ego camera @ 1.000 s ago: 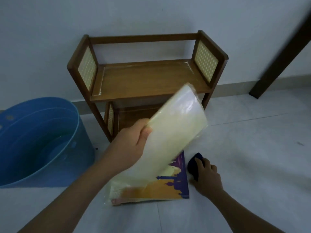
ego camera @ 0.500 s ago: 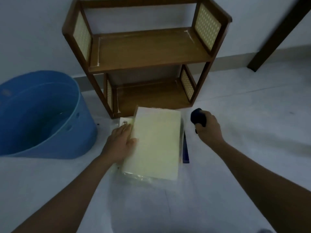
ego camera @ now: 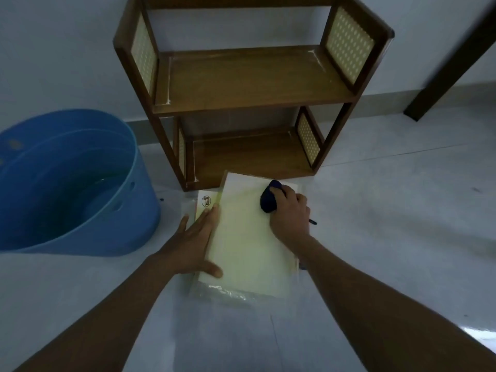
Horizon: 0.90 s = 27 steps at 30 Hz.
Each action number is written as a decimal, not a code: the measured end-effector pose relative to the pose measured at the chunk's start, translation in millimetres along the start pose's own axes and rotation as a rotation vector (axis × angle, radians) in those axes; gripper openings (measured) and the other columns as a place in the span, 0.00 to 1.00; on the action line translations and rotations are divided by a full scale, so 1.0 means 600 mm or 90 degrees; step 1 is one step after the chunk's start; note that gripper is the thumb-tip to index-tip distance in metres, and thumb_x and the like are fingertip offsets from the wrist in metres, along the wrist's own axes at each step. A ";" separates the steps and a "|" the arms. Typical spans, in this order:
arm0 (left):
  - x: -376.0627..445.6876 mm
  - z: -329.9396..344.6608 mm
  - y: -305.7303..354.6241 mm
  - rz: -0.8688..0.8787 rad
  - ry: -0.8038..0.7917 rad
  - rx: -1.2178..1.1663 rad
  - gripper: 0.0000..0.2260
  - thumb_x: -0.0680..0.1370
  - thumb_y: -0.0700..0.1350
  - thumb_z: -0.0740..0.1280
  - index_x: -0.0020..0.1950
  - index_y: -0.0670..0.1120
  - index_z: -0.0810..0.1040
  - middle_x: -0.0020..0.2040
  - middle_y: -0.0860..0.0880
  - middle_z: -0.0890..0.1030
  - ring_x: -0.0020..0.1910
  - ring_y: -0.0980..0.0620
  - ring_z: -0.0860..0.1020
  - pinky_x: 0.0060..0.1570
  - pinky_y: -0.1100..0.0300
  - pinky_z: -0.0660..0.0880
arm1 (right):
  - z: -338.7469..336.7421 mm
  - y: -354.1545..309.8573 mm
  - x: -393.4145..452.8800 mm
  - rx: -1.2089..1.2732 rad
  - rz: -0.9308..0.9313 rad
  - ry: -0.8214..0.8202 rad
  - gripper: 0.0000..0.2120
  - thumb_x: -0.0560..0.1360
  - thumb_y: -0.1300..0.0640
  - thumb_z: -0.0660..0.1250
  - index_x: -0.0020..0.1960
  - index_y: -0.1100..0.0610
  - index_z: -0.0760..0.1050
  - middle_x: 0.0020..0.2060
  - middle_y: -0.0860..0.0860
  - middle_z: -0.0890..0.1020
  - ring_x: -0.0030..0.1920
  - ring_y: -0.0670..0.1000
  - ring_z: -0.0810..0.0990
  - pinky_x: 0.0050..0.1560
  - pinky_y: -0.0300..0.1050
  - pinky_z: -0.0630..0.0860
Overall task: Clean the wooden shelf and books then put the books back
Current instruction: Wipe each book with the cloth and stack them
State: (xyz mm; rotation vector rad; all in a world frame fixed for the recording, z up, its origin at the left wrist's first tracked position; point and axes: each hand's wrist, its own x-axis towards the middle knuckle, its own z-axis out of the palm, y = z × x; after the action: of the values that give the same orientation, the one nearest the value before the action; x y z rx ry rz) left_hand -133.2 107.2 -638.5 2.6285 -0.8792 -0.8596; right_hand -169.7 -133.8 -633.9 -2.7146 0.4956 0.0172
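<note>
A pale yellow book [ego camera: 247,237] in a clear plastic cover lies flat on the floor, on top of other books whose edges show at its left [ego camera: 206,202]. My left hand [ego camera: 193,237] lies flat along the book's left edge, holding it down. My right hand [ego camera: 291,213] presses a dark blue cloth [ego camera: 268,201] onto the book's upper right part. Behind the books stands the two-tier wooden shelf [ego camera: 249,84] with both boards bare.
A large blue tub [ego camera: 72,183] with water in it stands on the floor at the left, close to the shelf. A dark wooden post [ego camera: 456,57] leans at the right against the wall. The floor is pale tile.
My left hand laid the yellow book down on the stack and now holds its edge. My right hand brought the cloth from the floor onto the book's cover.
</note>
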 end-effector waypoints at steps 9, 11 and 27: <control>0.011 0.010 -0.016 -0.022 0.007 -0.036 0.68 0.55 0.75 0.71 0.73 0.55 0.24 0.78 0.54 0.35 0.77 0.51 0.37 0.75 0.45 0.36 | 0.024 -0.026 0.040 -0.080 -0.213 0.001 0.29 0.73 0.60 0.66 0.72 0.48 0.63 0.71 0.54 0.68 0.66 0.60 0.68 0.64 0.57 0.69; 0.007 0.013 -0.017 -0.031 0.002 -0.041 0.67 0.55 0.76 0.70 0.73 0.56 0.24 0.78 0.53 0.35 0.77 0.48 0.36 0.75 0.43 0.37 | -0.007 0.031 0.067 -0.047 -0.035 0.013 0.30 0.74 0.61 0.64 0.73 0.49 0.62 0.72 0.54 0.67 0.67 0.62 0.67 0.67 0.59 0.67; -0.027 -0.018 0.036 -0.092 -0.029 -0.014 0.59 0.66 0.66 0.72 0.75 0.51 0.28 0.79 0.50 0.36 0.77 0.45 0.38 0.74 0.44 0.42 | -0.050 0.166 -0.102 -0.084 -0.119 -0.109 0.51 0.71 0.51 0.70 0.78 0.48 0.34 0.79 0.53 0.39 0.78 0.59 0.38 0.75 0.68 0.45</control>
State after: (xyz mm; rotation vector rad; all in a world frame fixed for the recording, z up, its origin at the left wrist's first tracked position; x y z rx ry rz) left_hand -147.3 100.2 -614.3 2.6890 -0.6935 -0.9624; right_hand -262.7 -210.4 -637.4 -2.8446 0.1959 0.2373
